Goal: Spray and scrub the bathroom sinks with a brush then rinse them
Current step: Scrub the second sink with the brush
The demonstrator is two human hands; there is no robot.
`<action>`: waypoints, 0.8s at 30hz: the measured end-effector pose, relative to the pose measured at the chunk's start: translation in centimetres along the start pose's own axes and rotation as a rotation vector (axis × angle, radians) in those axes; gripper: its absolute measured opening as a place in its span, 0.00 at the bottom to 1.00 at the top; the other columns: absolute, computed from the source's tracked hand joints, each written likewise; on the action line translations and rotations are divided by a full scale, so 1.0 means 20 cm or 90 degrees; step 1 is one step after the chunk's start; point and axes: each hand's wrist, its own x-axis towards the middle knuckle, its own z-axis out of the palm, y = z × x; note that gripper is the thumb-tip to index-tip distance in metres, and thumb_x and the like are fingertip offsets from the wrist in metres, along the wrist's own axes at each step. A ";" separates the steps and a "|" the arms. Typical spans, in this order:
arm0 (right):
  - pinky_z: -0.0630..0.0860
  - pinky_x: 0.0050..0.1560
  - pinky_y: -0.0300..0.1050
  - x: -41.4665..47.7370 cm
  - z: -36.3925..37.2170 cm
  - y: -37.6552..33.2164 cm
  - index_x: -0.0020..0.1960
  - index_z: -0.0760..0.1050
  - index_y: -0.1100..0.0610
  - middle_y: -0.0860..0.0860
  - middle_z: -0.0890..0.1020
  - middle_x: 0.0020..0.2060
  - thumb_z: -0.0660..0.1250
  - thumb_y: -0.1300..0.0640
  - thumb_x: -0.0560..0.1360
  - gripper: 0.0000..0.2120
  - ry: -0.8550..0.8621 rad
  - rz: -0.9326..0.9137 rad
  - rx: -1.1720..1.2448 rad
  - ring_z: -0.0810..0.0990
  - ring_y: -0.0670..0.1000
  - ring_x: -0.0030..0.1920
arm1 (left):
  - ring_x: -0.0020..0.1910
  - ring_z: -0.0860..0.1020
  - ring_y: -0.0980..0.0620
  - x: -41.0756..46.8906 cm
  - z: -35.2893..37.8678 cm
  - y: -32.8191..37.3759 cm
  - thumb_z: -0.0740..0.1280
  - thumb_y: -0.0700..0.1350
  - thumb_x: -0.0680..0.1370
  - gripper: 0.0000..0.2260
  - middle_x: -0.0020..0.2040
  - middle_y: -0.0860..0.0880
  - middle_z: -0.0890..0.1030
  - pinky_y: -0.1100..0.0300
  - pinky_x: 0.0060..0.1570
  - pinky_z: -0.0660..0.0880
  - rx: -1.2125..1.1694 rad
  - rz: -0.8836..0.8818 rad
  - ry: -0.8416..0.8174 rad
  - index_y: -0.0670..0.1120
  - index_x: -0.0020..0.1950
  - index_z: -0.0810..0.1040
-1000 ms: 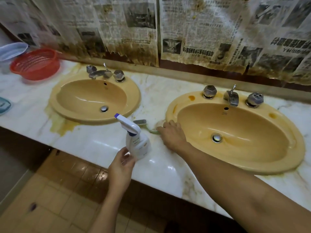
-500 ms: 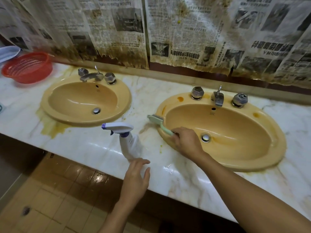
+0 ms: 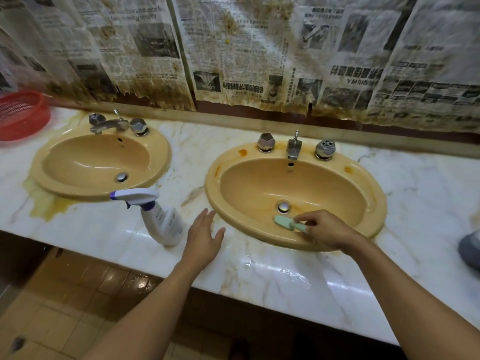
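Two yellow oval sinks sit in a white marble counter: the left sink [image 3: 78, 188] and the right sink [image 3: 363, 193]. My right hand [image 3: 327, 229] grips the handle of a pale green brush [image 3: 284, 221], whose head lies low in the right sink's front wall near the drain [image 3: 283, 207]. A white spray bottle [image 3: 161, 219] with a purple-tipped nozzle stands on the counter between the sinks. My left hand [image 3: 204, 236] hovers with its fingers spread just right of the bottle, touching nothing.
Each sink has a chrome tap [image 3: 294, 148] with two faceted knobs. A red plastic basket [image 3: 20, 115] stands at the far left. Stained newspaper [image 3: 233, 53] covers the wall behind. A grey object [image 3: 470, 249] lies at the right edge. Brown floor tiles lie below the counter edge.
My left hand set the spray bottle down on the counter and drew away to its right. My right hand lifted the brush from the counter and carried it into the right sink.
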 end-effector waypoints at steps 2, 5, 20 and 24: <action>0.71 0.49 0.41 0.01 -0.06 0.02 0.70 0.77 0.51 0.52 0.81 0.61 0.62 0.64 0.79 0.22 -0.053 0.026 -0.067 0.76 0.49 0.49 | 0.82 0.55 0.45 0.05 0.01 0.01 0.63 0.59 0.83 0.30 0.84 0.45 0.56 0.45 0.79 0.57 0.017 -0.006 -0.004 0.48 0.82 0.61; 0.68 0.53 0.40 0.04 -0.12 0.02 0.72 0.76 0.51 0.53 0.77 0.69 0.58 0.67 0.77 0.26 -0.074 0.040 -0.140 0.75 0.52 0.59 | 0.84 0.47 0.45 0.11 0.02 0.05 0.57 0.65 0.83 0.31 0.85 0.48 0.48 0.38 0.80 0.49 0.052 0.006 -0.022 0.54 0.84 0.58; 0.72 0.62 0.46 0.38 -0.14 0.16 0.69 0.77 0.41 0.48 0.78 0.68 0.62 0.44 0.82 0.16 -0.199 0.023 -0.334 0.75 0.53 0.66 | 0.84 0.44 0.48 0.21 0.14 0.01 0.45 0.67 0.82 0.29 0.84 0.58 0.43 0.31 0.77 0.43 0.223 0.067 0.019 0.61 0.82 0.57; 0.76 0.61 0.48 0.58 -0.18 0.22 0.67 0.79 0.44 0.47 0.80 0.65 0.62 0.48 0.81 0.17 -0.255 0.061 -0.441 0.78 0.53 0.62 | 0.84 0.44 0.51 0.24 0.16 -0.01 0.47 0.66 0.82 0.29 0.84 0.58 0.42 0.33 0.78 0.42 0.221 0.047 0.025 0.59 0.83 0.57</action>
